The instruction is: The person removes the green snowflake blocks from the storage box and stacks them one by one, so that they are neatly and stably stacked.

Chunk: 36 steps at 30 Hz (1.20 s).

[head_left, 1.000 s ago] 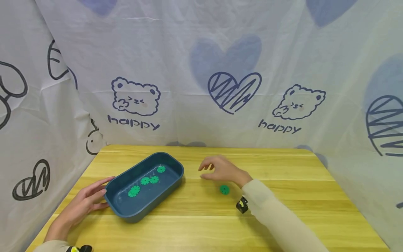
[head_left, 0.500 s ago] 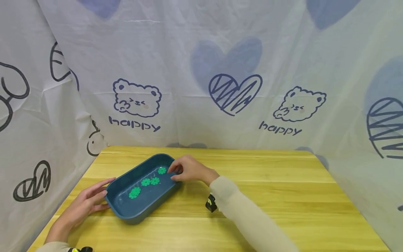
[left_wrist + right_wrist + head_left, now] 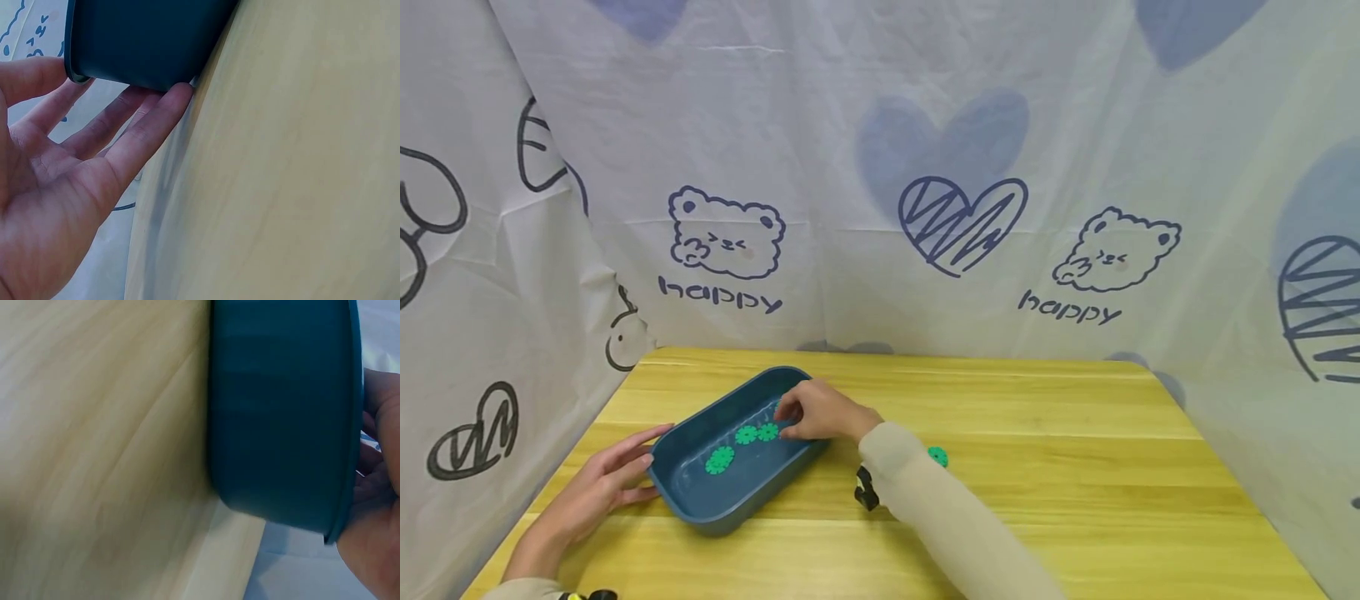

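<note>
A dark blue-green oblong bin (image 3: 730,518) stands at an angle on the wooden table, with several small green notched plastic discs (image 3: 720,460) lying on its floor. At its near left end my left hand (image 3: 598,487) touches the wall and rim, fingers fairly straight; the left wrist view shows the fingertips (image 3: 178,94) against the outside of the bin. My right hand (image 3: 823,412) reaches over the right wall into the bin, its thumb and forefinger bent and apart. The hand mostly hides the far disc. One more green disc (image 3: 937,456) lies on the table, partly behind the right sleeve.
The wooden table (image 3: 1075,467) reaches back to a pale cloth (image 3: 865,308) printed with hearts and bears, which also hangs at both sides. A black strap device (image 3: 866,488) sits at the right wrist.
My right hand has moved left from above the table into the bin, lowering toward the far disc. The sleeve has uncovered part of the table's disc again. My left hand and the bin stay put.
</note>
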### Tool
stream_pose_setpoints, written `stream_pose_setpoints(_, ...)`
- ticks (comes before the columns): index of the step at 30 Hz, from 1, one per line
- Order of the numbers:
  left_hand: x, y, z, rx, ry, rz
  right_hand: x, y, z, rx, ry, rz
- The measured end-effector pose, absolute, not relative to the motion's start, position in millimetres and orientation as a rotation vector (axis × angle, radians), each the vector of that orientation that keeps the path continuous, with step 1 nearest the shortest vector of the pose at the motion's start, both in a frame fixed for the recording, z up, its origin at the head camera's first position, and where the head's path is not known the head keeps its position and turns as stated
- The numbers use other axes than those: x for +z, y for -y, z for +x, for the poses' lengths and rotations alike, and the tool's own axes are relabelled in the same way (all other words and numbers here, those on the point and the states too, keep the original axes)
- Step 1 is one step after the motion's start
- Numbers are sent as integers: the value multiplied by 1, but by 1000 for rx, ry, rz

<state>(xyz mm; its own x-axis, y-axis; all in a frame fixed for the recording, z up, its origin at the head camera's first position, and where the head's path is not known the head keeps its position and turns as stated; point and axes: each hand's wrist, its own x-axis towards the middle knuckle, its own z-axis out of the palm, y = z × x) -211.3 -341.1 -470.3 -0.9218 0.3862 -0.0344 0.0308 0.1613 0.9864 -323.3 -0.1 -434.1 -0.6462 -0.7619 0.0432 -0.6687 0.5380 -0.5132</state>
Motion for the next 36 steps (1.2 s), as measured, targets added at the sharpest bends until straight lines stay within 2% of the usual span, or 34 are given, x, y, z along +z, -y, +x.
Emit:
stream_pose_setpoints(22,-472,342,-211,1858,-2131,426,-443,36,-325,-494,-2656,-1095)
stream_pose_setpoints(36,-472,342,-211,1852,-2129,431,-445,39,-324,-415,-2649,-1047)
